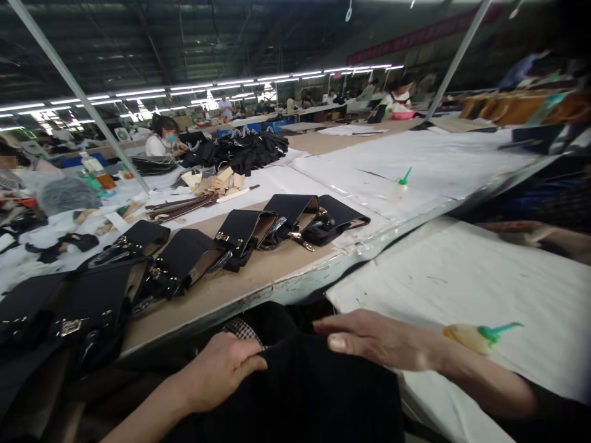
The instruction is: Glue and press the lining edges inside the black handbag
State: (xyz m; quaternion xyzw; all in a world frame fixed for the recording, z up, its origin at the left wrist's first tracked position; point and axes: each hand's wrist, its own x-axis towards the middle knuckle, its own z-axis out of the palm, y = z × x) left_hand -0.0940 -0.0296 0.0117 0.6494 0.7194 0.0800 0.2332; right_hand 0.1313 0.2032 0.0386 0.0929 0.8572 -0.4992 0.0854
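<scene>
My left hand (226, 366) is closed, thumb against fingers, on the edge of a black cloth (318, 387) that hangs low in front of me. Behind that hand a patch of black-and-white checked fabric (242, 329) shows. My right hand (364, 335) rests over the top of the black cloth at its right side, fingers stretched out and pointing left. Beyond both hands, black handbags (240, 231) with gold-coloured clasps lie in a row on a brown board (277, 274) along the table edge. What lies under the black cloth is hidden.
A squeeze bottle with green nozzle (475, 338) lies on the white side table (517, 271) by my right forearm. A similar bottle (399, 187) stands on the long white table (323, 169). Farther off are black pieces (240, 151), brown strips (184, 206), a slanted pole (87, 104) and co-workers.
</scene>
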